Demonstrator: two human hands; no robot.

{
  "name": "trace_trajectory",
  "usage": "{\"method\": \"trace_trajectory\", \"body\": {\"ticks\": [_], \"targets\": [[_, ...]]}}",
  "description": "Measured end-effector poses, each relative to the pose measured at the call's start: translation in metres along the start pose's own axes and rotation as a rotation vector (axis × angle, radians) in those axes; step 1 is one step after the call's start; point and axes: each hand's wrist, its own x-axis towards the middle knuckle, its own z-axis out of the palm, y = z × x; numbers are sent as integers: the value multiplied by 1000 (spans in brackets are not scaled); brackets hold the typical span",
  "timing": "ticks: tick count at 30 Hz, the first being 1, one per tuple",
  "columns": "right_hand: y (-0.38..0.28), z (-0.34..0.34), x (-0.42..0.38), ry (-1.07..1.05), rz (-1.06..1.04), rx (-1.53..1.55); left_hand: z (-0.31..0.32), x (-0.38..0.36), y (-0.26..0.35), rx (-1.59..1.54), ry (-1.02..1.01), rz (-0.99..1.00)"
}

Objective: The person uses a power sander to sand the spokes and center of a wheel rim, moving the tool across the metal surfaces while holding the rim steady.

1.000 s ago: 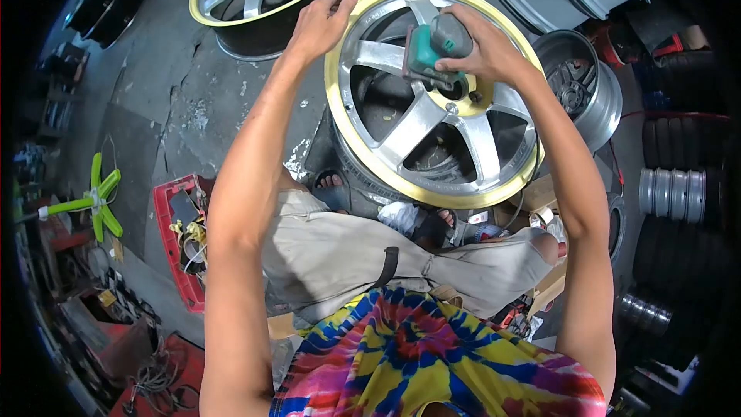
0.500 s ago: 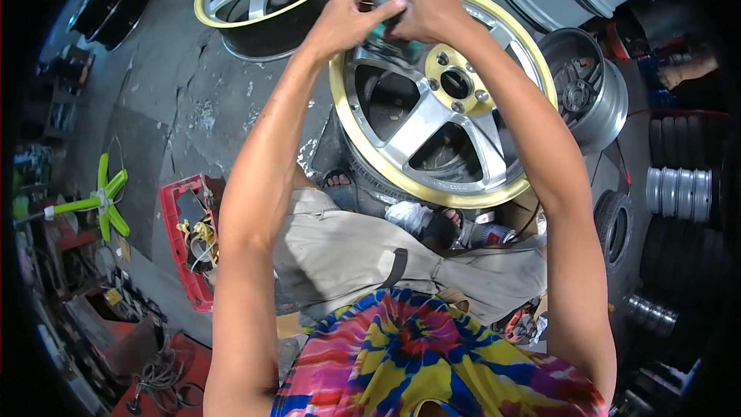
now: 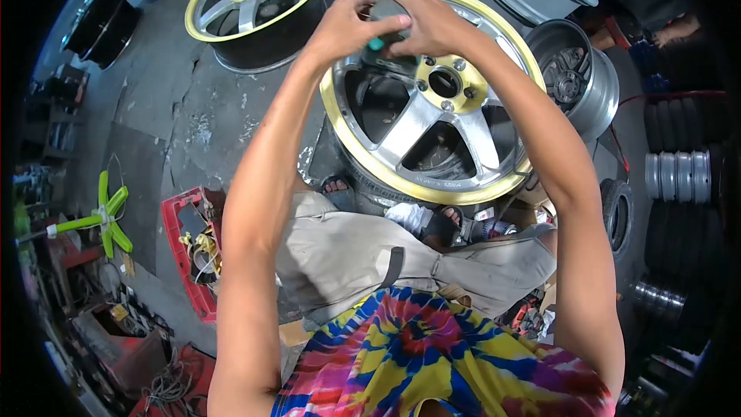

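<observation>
Both hands are at the far left of a silver alloy wheel (image 3: 407, 133) with a yellow-covered lip and hub. Between them is a dark, rounded hand tool (image 3: 389, 11) with a small teal part, held over a spoke. My left hand (image 3: 344, 29) closes on its left side, thumb reaching across toward the other hand. My right hand (image 3: 429, 23) wraps the tool from the right. Fingers hide much of the tool, and its underside is blurred. The wheel lies face up on a tire (image 3: 356, 167).
A second yellow-lipped wheel (image 3: 248, 6) stands at the upper left. Another silver rim (image 3: 603, 96) leans at the right, near a co-worker's hand (image 3: 679, 28). A red crate (image 3: 174, 241) with parts sits left of my legs. A small tire (image 3: 617, 216) lies at right.
The view has shifted slightly, so the wheels sit a little further left. My hands, still on the tool, have moved slightly toward me over the wheel.
</observation>
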Motion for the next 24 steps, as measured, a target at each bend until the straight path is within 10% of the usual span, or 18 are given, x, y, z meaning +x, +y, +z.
{"method": "trace_trajectory", "body": {"ticks": [24], "targets": [[-54, -33, -141, -23, 518, -16, 87, -17, 49, 80, -384, 112]]}}
